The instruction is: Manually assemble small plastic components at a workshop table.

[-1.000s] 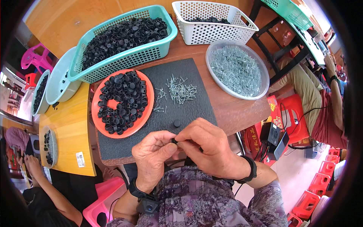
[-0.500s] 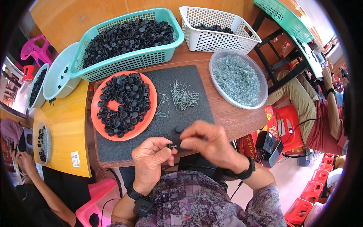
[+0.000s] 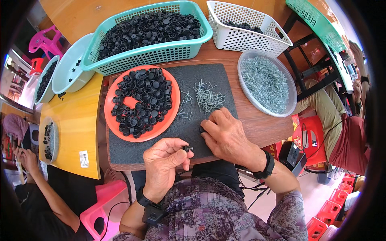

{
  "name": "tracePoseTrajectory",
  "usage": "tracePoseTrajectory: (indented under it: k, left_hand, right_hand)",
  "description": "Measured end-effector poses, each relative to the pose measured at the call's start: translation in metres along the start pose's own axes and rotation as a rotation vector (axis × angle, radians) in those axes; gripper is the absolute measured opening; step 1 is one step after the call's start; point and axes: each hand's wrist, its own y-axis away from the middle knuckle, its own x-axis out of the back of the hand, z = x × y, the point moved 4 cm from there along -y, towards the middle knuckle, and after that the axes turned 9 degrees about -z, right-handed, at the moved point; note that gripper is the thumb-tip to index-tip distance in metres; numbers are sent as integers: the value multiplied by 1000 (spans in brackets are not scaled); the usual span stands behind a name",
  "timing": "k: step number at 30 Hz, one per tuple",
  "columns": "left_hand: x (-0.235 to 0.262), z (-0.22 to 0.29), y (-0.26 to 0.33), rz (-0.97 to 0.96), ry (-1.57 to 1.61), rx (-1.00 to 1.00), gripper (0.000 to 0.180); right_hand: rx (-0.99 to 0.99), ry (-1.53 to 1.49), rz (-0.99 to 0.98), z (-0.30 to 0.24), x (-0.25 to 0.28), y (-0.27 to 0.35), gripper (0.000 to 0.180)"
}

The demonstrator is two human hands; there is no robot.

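Observation:
My left hand [image 3: 165,160] pinches a small black plastic cap with a screw [image 3: 187,148] in it, just over the near edge of the dark mat [image 3: 189,128]. My right hand [image 3: 225,134] rests on the mat with its fingertips down on a black cap [image 3: 202,129]. A loose pile of small silver screws [image 3: 207,96] lies on the mat just beyond the right hand. An orange plate [image 3: 110,104] heaped with black caps sits on the mat's left part.
A teal basket [image 3: 148,56] full of black caps and a white basket [image 3: 245,34] stand at the back. A clear bowl of screws [image 3: 267,84] is at the right. Pale bowls [image 3: 72,70] sit at the left. Other people sit at both sides.
My hands have come apart: the right hand moved out onto the mat to a cap, while the left hand stays near the edge with the cap and screw.

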Motion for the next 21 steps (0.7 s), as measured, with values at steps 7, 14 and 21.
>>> tracePoseTrajectory:
  k: [7, 14, 21]
  left_hand:
    - [-1, 2, 0, 18, -7, 14, 24]
    - [-7, 6, -1, 8, 16, 13, 25]
    - [-28, 13, -6, -3, -26, 19, 26]
  right_hand:
    - [24, 40, -34, -3, -4, -3, 14]
    - [-311, -703, -78, 12, 5, 8, 22]
    - [-479, -1697, -8, 8, -11, 25, 24]
